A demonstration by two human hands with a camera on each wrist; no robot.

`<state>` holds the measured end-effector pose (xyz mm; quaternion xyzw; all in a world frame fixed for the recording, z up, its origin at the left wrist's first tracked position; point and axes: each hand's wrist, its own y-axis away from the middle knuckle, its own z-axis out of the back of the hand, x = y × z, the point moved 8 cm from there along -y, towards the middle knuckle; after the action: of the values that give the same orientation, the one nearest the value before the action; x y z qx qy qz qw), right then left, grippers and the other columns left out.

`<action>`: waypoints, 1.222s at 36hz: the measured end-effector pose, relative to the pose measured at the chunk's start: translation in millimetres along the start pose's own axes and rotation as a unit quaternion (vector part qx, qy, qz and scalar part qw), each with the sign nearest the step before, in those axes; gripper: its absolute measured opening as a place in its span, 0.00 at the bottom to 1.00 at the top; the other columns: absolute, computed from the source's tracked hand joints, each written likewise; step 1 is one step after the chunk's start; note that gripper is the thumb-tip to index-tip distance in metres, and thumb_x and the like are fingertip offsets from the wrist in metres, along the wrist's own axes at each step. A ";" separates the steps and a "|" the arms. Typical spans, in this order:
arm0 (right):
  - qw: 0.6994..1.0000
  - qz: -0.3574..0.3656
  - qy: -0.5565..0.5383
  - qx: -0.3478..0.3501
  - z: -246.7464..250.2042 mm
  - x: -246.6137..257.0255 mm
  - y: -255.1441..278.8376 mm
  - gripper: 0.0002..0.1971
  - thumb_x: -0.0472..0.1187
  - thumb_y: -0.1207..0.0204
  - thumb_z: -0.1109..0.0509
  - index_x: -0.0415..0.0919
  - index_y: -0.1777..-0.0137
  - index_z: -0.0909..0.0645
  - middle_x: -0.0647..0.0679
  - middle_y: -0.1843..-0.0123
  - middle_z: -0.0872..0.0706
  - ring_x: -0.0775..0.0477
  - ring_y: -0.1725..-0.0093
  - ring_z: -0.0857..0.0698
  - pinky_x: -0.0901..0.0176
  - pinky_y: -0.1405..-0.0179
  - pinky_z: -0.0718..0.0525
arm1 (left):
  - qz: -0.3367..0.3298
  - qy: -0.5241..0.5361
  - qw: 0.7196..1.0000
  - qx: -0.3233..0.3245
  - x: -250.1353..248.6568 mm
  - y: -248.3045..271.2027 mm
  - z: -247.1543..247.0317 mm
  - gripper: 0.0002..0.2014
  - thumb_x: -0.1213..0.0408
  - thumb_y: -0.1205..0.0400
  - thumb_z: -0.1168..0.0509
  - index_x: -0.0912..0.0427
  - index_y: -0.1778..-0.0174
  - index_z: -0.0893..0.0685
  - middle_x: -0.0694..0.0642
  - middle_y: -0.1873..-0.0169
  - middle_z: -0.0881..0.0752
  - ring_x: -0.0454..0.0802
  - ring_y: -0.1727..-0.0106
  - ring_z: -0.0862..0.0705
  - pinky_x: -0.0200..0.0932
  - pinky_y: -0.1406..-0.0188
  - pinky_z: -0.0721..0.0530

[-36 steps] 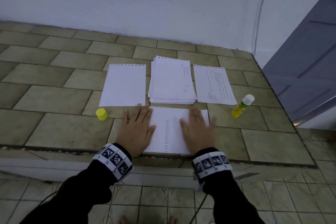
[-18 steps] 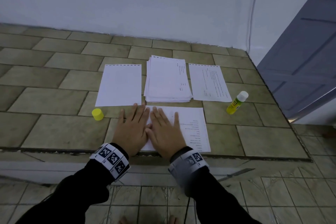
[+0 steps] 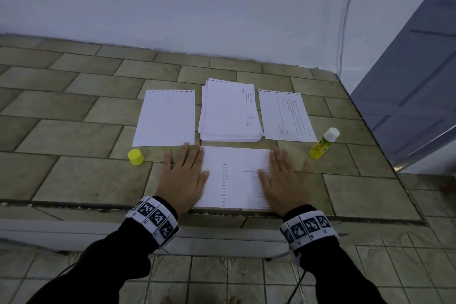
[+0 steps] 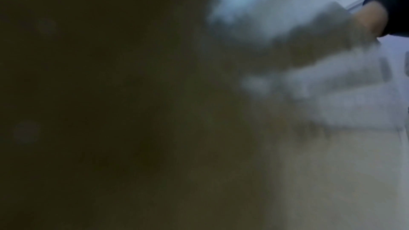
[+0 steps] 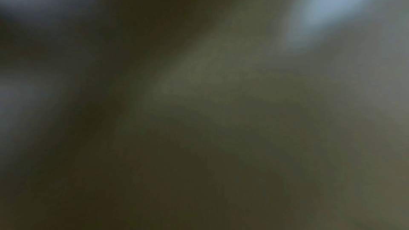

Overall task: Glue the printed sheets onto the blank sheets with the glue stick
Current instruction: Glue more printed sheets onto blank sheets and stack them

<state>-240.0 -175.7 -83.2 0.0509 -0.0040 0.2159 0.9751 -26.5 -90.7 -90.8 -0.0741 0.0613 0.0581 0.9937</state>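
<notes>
On the tiled ledge [image 3: 74, 131], going from the left: a yellow cap [image 3: 135, 157] stands alone on a tile, just left of the left hand [image 3: 183, 177]. Behind it lies a blank sheet [image 3: 165, 118], flat, its near edge just beyond the left fingertips [image 3: 186, 145]. The left hand lies palm down, fingers straight and close together, over the left edge of the near sheet [image 3: 234, 176] (a printed one, with a column of small figures down its middle). That sheet lies flat at the ledge's front edge, between the two wrists. Behind it sits the stack [image 3: 230, 111] of printed sheets, slightly fanned. The right hand [image 3: 283, 177] is flat too, fingers straight and a little spread, pressing the near sheet's right edge. Further back on the right is a single printed sheet [image 3: 286, 116], and beside its near right corner lies the glue stick [image 3: 323, 143], uncapped, tilted, white end away. Both wrist views are dark blur; nothing there can be told.
</notes>
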 end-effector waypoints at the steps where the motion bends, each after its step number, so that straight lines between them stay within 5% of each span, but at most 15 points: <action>1: 1.000 -0.001 -0.012 -0.002 2.0 10.0 -0.7 0.47 0.63 0.31 0.79 0.41 0.14 0.53 0.47 0.13 0.51 0.48 0.14 0.53 0.28 0.24 0.67 | 0.000 -0.002 1.000 0.000 -0.2 0.0 0.4 0.32 0.48 0.14 0.56 0.66 0.22 0.28 0.60 0.24 0.24 0.62 0.22 0.29 0.73 0.28 0.31; 4: 0.996 0.075 -0.042 -0.028 6.6 62.5 -0.3 0.43 0.61 0.26 0.75 0.39 0.15 0.49 0.44 0.13 0.46 0.45 0.14 0.49 0.24 0.22 0.60 | 0.002 -0.007 1.000 -0.003 0.1 0.0 0.9 0.32 0.48 0.15 0.55 0.66 0.23 0.27 0.60 0.25 0.23 0.62 0.22 0.28 0.73 0.29 0.30; 9: 0.980 0.179 -0.088 -0.014 -3.4 129.0 -2.6 0.40 0.60 0.21 0.72 0.39 0.15 0.46 0.45 0.14 0.45 0.48 0.14 0.49 0.30 0.22 0.65 | -0.013 -0.007 1.000 -0.006 -0.8 1.6 -0.8 0.30 0.51 0.15 0.54 0.66 0.25 0.24 0.62 0.26 0.22 0.63 0.23 0.27 0.75 0.31 0.29; 19: 0.998 0.026 -0.050 0.004 -3.2 13.8 -11.4 0.46 0.63 0.32 0.79 0.45 0.14 0.56 0.54 0.13 0.56 0.57 0.15 0.56 0.35 0.20 0.63 | 0.002 -0.003 1.000 0.006 1.7 0.8 -1.3 0.32 0.48 0.14 0.57 0.65 0.21 0.28 0.60 0.23 0.26 0.62 0.20 0.30 0.73 0.27 0.32; 24: 1.000 -0.030 0.007 0.005 -5.6 -7.2 -11.2 0.45 0.61 0.29 0.80 0.41 0.14 0.54 0.49 0.12 0.53 0.53 0.14 0.55 0.28 0.24 0.69 | 0.003 -0.007 1.000 0.007 1.7 0.4 -1.6 0.32 0.48 0.14 0.56 0.65 0.22 0.27 0.60 0.24 0.25 0.62 0.21 0.29 0.74 0.28 0.30; 29: 0.997 0.066 -0.028 -0.036 4.8 55.5 -5.4 0.41 0.60 0.23 0.72 0.37 0.15 0.47 0.43 0.13 0.48 0.47 0.14 0.48 0.26 0.23 0.62 | 0.003 -0.004 1.000 0.006 1.6 -0.9 -1.4 0.32 0.48 0.15 0.55 0.65 0.22 0.27 0.59 0.23 0.26 0.61 0.21 0.30 0.73 0.28 0.32; 32: 0.981 0.178 -0.080 0.015 -5.6 111.3 2.6 0.45 0.64 0.25 0.81 0.39 0.14 0.55 0.46 0.13 0.56 0.48 0.14 0.57 0.28 0.19 0.58 | 0.002 -0.007 1.000 0.008 2.1 0.3 -2.0 0.32 0.48 0.15 0.55 0.65 0.22 0.27 0.60 0.24 0.25 0.61 0.21 0.29 0.74 0.28 0.31; 34: 0.976 0.205 -0.071 0.017 -10.4 123.6 4.4 0.50 0.65 0.28 0.87 0.40 0.14 0.51 0.46 0.13 0.53 0.49 0.14 0.54 0.30 0.19 0.58 | -0.003 -0.007 1.000 0.012 1.1 0.1 -3.0 0.31 0.49 0.15 0.56 0.64 0.22 0.26 0.61 0.24 0.25 0.61 0.21 0.29 0.74 0.29 0.30; 44: 0.998 0.045 -0.036 0.013 -4.5 16.5 -1.1 0.45 0.64 0.30 0.78 0.44 0.14 0.58 0.51 0.12 0.57 0.54 0.14 0.58 0.37 0.18 0.62 | 0.003 -0.006 1.000 0.024 0.5 -0.2 -3.3 0.32 0.47 0.14 0.58 0.64 0.20 0.30 0.60 0.21 0.28 0.62 0.19 0.32 0.73 0.26 0.33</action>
<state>-224.6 -169.3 -87.4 0.0709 -0.0382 0.2572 0.9630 -26.4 -91.4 -94.1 -0.0500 0.0565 0.0601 0.9953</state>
